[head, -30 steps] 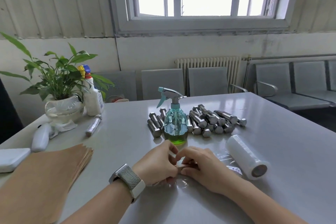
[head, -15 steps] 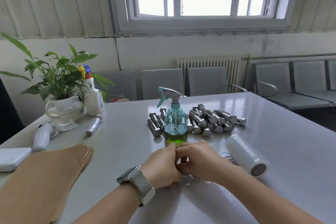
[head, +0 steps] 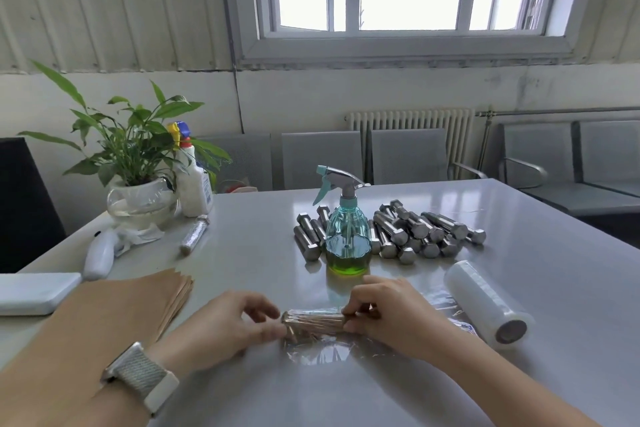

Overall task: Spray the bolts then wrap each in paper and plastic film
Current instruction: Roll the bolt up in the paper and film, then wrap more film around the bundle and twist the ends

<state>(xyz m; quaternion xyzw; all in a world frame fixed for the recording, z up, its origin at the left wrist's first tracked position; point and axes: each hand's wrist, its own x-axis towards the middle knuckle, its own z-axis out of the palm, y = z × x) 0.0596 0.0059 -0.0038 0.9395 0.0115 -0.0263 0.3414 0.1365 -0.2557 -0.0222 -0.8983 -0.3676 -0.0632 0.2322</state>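
Note:
A paper-wrapped bolt [head: 313, 321] lies crosswise on a sheet of clear plastic film [head: 322, 352] near the table's front. My left hand [head: 225, 326] pinches its left end and my right hand [head: 388, 312] grips its right end; film covers the bolt. Behind it stands a teal spray bottle [head: 346, 239] with green liquid. Several bare steel bolts [head: 415, 234] lie in a heap around and right of the bottle. A roll of plastic film [head: 485, 298] rests to the right. A stack of brown paper sheets [head: 114, 308] lies at the left.
One finished wrapped bolt [head: 194, 234] lies at the back left near a potted plant [head: 138, 191] and a white bottle [head: 194, 180]. A white handheld device [head: 100, 255] and a flat white box [head: 34, 291] sit at the left edge. Grey chairs stand behind the table [head: 519, 340].
My hands have moved apart to the two ends of the bolt, which now shows between them with film rolled over it.

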